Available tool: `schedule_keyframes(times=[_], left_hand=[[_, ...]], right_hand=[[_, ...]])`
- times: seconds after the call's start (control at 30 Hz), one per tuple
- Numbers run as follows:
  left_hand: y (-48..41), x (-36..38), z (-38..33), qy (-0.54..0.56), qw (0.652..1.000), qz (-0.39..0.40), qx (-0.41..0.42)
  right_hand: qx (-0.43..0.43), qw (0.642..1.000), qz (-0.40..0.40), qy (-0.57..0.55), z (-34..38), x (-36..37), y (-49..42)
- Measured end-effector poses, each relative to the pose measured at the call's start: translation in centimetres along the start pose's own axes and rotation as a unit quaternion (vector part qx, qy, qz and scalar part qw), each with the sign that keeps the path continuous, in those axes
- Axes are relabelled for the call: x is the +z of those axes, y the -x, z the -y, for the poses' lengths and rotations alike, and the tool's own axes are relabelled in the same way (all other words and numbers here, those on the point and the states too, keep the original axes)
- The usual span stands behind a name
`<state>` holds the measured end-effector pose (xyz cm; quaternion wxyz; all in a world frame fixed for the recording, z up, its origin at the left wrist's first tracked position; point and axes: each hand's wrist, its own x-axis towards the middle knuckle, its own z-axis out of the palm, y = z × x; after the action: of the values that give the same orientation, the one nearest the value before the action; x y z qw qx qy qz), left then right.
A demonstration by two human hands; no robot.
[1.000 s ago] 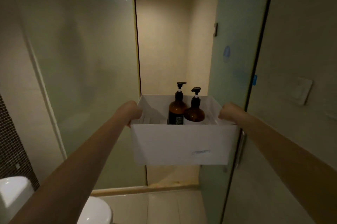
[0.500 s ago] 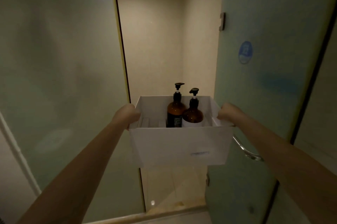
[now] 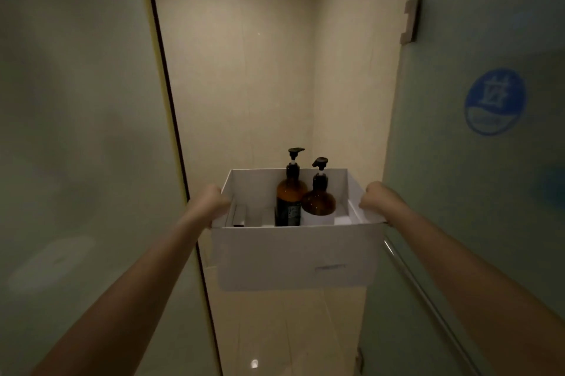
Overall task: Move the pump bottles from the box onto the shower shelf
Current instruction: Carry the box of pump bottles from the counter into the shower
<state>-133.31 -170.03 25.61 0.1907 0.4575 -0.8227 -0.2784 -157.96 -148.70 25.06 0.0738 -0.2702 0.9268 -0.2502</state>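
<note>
From my remote feed: a plain white box (image 3: 293, 256) carries two amber-brown pump bottles (image 3: 289, 192) with black pumps, one with a white lower band (image 3: 318, 218). Beige tiled walls (image 3: 244, 70); frosted grey-green glass (image 3: 477, 192) bears a round blue sticker (image 3: 494, 101).

bottle bases (image 3: 289, 216) hidden behind box wall (image 3: 293, 256)

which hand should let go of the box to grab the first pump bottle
Probably the right hand. Both hands grip the box at its sides, but the two pump bottles stand right of centre, nearer that grip. The left hand would have to hold the box alone.
</note>
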Motion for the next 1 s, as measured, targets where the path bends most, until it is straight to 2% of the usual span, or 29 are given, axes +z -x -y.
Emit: schedule_keyframes(times=[0.2, 0.43, 0.6, 0.83, 1.0], left_hand=[[-8.3, 2.8, -2.0, 0.032, 0.999, 0.001, 0.004], [-17.8, 5.5, -3.2, -0.035, 0.999, 0.003, 0.003], [-25.9, 5.8, -3.5, -0.057, 0.998, 0.001, 0.011], [-36.5, 4.8, -4.1, -0.068, 0.996, -0.050, 0.009], [-41.9, 4.6, -3.2, -0.057, 0.996, -0.066, -0.017]], right_hand=[[0.011, 1.000, 0.015, 0.002, 0.9, 1.1, -8.6], [0.016, 0.999, 0.031, 0.016, 2.2, 3.6, -19.1], [-0.007, 0.999, 0.035, 0.018, 5.2, 4.8, -27.0], [-0.035, 0.999, 0.022, -0.001, 10.4, 6.2, -37.1], [-0.057, 0.998, 0.029, 0.006, 13.9, 7.0, -42.6]])
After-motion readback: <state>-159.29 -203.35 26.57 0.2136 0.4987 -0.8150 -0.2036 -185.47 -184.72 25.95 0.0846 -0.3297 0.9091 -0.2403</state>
